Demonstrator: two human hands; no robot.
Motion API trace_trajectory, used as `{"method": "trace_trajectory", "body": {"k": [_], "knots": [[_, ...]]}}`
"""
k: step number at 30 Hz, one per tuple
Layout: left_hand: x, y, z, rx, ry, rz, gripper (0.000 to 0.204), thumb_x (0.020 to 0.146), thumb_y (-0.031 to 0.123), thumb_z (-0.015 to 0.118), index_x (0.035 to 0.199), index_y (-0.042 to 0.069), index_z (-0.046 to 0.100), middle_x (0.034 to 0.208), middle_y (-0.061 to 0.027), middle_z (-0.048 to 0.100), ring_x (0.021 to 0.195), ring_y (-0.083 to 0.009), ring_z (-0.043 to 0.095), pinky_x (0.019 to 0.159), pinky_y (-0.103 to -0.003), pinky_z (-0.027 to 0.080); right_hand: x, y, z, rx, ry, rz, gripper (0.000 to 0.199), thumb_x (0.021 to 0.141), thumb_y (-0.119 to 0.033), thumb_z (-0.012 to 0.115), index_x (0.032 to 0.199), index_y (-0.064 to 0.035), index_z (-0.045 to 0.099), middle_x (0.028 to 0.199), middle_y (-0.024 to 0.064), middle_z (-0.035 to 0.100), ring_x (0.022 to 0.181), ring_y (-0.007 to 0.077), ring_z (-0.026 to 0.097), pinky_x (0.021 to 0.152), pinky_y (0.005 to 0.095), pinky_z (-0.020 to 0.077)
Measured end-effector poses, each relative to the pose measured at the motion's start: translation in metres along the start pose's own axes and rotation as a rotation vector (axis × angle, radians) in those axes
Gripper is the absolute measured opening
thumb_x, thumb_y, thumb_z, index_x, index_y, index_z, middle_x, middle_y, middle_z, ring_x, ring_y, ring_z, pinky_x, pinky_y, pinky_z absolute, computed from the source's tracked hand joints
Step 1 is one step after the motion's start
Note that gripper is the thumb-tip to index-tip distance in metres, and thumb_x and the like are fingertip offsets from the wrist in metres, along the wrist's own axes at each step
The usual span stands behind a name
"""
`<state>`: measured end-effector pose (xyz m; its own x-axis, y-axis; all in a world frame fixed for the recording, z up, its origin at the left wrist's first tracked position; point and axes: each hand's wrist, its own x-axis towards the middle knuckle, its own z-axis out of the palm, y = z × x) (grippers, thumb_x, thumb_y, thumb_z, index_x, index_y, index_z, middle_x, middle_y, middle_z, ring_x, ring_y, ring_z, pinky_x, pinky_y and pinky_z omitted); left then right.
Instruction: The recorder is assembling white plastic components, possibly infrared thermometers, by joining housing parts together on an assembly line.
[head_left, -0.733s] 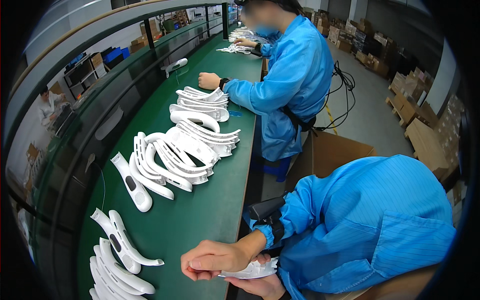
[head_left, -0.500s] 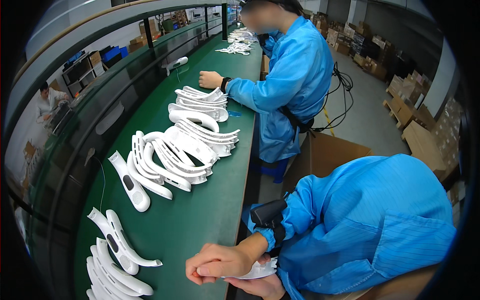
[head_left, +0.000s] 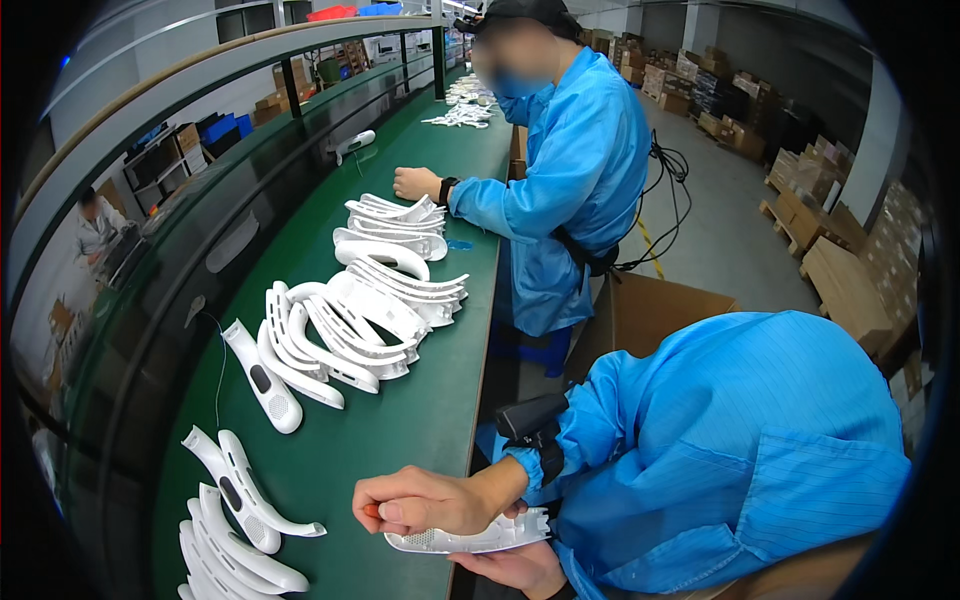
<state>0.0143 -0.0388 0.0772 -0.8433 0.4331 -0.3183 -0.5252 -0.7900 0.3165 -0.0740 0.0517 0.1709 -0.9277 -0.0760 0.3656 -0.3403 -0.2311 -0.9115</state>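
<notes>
In the lower middle, my left hand [head_left: 525, 570] supports a white curved plastic shell [head_left: 470, 539] from beneath, its thumb at the shell's upper edge. The shell lies hollow side up, with a perforated patch at its left end. My right hand [head_left: 425, 503] is closed in a fist above that end. A bit of an orange object [head_left: 372, 510] shows between its fingers; the rest is hidden, so I cannot tell its kind. To the left, a stack of similar white shells [head_left: 235, 550] lies on the green bench [head_left: 400, 440].
More white curved shells [head_left: 340, 325] lie piled farther along the bench. Beyond them, a co-worker in blue [head_left: 570, 180] rests a hand on the bench. An open cardboard box [head_left: 655, 315] stands right of the bench edge. A dark rail [head_left: 130, 370] borders the far side.
My right hand has moved slightly left and up, still closed on the orange object. More of the shell's hollow side and perforated end now shows. The whole view has shifted a little.
</notes>
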Motion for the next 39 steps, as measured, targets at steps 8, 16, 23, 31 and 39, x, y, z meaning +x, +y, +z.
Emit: {"method": "trace_trajectory", "body": {"k": [8, 16, 23, 31, 39], "knots": [[0.000, 0.002, 0.006, 0.100, 0.027, 0.060, 0.071, 0.091, 0.063, 0.036, 0.145, 0.017, 0.030, 0.143, -0.0070, 0.039, 0.125, -0.0312, 0.043, 0.101, -0.049, 0.036, -0.002, 0.000, 0.002, 0.027, 0.028, 0.000, 0.025, 0.095, -0.027, 0.038, 0.089, -0.0035, 0.046, 0.069, -0.0008, 0.041, 0.060, 0.0067, 0.034, 0.053, 0.0228, 0.0310], [-0.002, -0.002, -0.004, 0.135, 0.001, 0.063, 0.071, 0.091, 0.064, 0.035, 0.146, 0.018, 0.030, 0.143, -0.0066, 0.039, 0.124, -0.0311, 0.044, 0.099, -0.048, 0.037, -0.006, 0.007, 0.000, 0.040, 0.075, -0.004, 0.025, 0.095, -0.026, 0.037, 0.090, -0.0035, 0.046, 0.070, -0.0011, 0.041, 0.058, 0.0056, 0.034, 0.052, 0.0217, 0.0302], [-0.001, 0.001, 0.006, 0.183, 0.054, 0.069, 0.074, 0.090, 0.067, 0.035, 0.146, 0.019, 0.029, 0.145, -0.0054, 0.038, 0.125, -0.0302, 0.043, 0.100, -0.047, 0.037, -0.005, 0.005, 0.005, 0.079, 0.093, 0.007, 0.023, 0.095, -0.023, 0.037, 0.091, -0.0031, 0.046, 0.070, -0.0016, 0.040, 0.058, 0.0051, 0.033, 0.052, 0.0217, 0.0296], [0.001, -0.003, 0.004, 0.193, 0.088, 0.056, 0.076, 0.090, 0.067, 0.035, 0.147, 0.017, 0.027, 0.149, -0.0054, 0.032, 0.133, -0.0294, 0.035, 0.107, -0.046, 0.031, -0.010, 0.007, 0.004, 0.046, 0.129, 0.016, 0.021, 0.092, -0.022, 0.037, 0.090, -0.0024, 0.045, 0.072, -0.0006, 0.040, 0.061, 0.0054, 0.034, 0.054, 0.0223, 0.0301], [0.000, 0.001, 0.017, 0.211, 0.089, 0.070, 0.076, 0.090, 0.066, 0.033, 0.147, 0.016, 0.026, 0.150, -0.0064, 0.030, 0.134, -0.0298, 0.033, 0.110, -0.046, 0.028, -0.008, -0.001, 0.002, 0.042, 0.129, 0.038, 0.022, 0.092, -0.024, 0.037, 0.090, -0.0026, 0.045, 0.072, -0.0009, 0.039, 0.061, 0.0051, 0.034, 0.054, 0.0219, 0.0301]]}}
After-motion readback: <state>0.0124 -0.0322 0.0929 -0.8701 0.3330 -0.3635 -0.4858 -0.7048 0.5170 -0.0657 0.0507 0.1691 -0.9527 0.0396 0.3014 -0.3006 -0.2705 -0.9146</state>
